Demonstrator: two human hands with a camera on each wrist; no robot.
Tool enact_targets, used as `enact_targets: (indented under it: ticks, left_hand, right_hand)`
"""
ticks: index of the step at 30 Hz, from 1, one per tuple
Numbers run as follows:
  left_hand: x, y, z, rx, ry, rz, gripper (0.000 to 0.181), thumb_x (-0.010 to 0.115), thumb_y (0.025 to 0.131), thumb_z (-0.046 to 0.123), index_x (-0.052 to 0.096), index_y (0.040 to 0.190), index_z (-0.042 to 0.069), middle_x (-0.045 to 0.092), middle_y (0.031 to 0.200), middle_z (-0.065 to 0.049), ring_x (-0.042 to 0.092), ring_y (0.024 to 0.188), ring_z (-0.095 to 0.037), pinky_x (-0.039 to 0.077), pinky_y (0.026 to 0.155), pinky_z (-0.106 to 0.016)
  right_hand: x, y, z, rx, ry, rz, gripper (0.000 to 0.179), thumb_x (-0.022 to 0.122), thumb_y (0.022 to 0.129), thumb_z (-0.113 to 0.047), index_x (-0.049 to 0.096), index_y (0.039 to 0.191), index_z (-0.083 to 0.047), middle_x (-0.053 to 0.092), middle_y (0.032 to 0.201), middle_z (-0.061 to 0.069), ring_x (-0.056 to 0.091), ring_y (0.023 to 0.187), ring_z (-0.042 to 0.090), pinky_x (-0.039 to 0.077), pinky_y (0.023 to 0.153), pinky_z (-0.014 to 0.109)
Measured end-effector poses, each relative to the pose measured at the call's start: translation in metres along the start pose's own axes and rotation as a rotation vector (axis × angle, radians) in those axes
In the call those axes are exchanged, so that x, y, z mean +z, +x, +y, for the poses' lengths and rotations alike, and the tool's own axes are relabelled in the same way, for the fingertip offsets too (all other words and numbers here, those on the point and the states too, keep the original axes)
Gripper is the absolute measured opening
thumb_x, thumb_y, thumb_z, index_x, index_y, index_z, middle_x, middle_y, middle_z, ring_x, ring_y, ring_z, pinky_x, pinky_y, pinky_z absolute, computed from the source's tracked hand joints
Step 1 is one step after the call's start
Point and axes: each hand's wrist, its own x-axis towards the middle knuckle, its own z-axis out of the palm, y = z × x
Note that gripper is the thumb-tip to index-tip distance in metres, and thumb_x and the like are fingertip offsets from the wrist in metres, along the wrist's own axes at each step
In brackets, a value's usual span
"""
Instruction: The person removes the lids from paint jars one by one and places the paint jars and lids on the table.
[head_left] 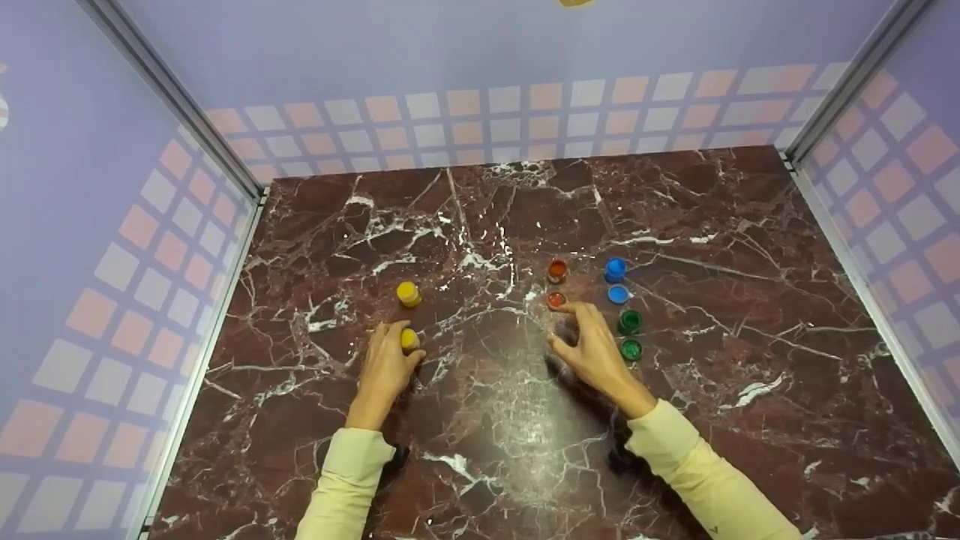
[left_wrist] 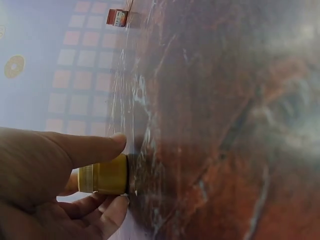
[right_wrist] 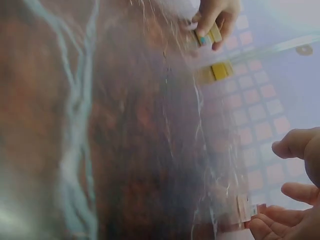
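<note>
My left hand (head_left: 385, 360) holds a small yellow paint jar (head_left: 409, 340) upright on the table, thumb on one side and fingers on the other. In the left wrist view this jar (left_wrist: 107, 175) shows a ridged lid on it. Just behind it stands a second yellow jar (head_left: 408, 293). My right hand (head_left: 596, 356) is empty, thumb and fingers spread apart, with its fingertips close to an orange-red lid (head_left: 556, 301). Behind that lid is the uncovered orange-red jar (head_left: 557, 271).
Right of my right hand are an uncovered blue jar (head_left: 616, 269) with its lid (head_left: 618, 294) in front, and an uncovered green jar (head_left: 630, 322) with its lid (head_left: 631, 349). Panels (head_left: 480, 45) enclose the marbled table (head_left: 495, 420) at the back and sides.
</note>
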Motion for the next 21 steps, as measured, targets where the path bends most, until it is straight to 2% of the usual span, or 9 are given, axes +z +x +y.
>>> enact_targets:
  ticks: [8,15,18,21]
  left_hand:
    - [0.002,-0.002,0.001,0.049,-0.008,0.023,0.052,0.077,0.091,0.005,0.058,0.138,-0.003,0.058,0.127,-0.024,0.055,0.12,-0.042,0.045,0.103,-0.055]
    - [0.009,-0.009,0.008,0.119,0.009,0.034,0.05,0.08,0.088,0.005,0.061,0.134,-0.003,0.061,0.121,-0.022,0.058,0.113,-0.039,0.048,0.099,-0.053]
    - [0.013,-0.013,0.013,0.145,0.009,0.032,0.051,0.082,0.086,0.004,0.062,0.133,-0.002,0.063,0.119,-0.021,0.059,0.112,-0.039,0.049,0.098,-0.054]
    - [0.019,-0.018,0.019,0.193,0.015,0.031,0.052,0.083,0.084,0.003,0.063,0.131,-0.003,0.064,0.123,-0.023,0.059,0.117,-0.041,0.047,0.102,-0.055]
  right_hand:
    - [-0.003,-0.013,-0.011,-0.092,0.024,-0.032,0.045,0.079,0.086,-0.005,0.06,0.127,0.004,0.061,0.118,0.024,0.062,0.106,0.044,0.052,0.086,0.053]
    - [-0.005,-0.022,-0.02,-0.158,0.045,-0.098,0.041,0.078,0.086,-0.003,0.062,0.124,0.004,0.063,0.121,0.018,0.062,0.102,0.038,0.052,0.088,0.05]
    - [-0.005,-0.025,-0.024,-0.173,0.045,-0.132,0.04,0.079,0.087,-0.003,0.063,0.124,0.003,0.063,0.123,0.016,0.062,0.103,0.036,0.052,0.088,0.05]
    - [-0.004,-0.029,-0.027,-0.181,0.04,-0.167,0.04,0.079,0.087,-0.004,0.064,0.123,0.002,0.063,0.123,0.015,0.062,0.109,0.036,0.052,0.093,0.051]
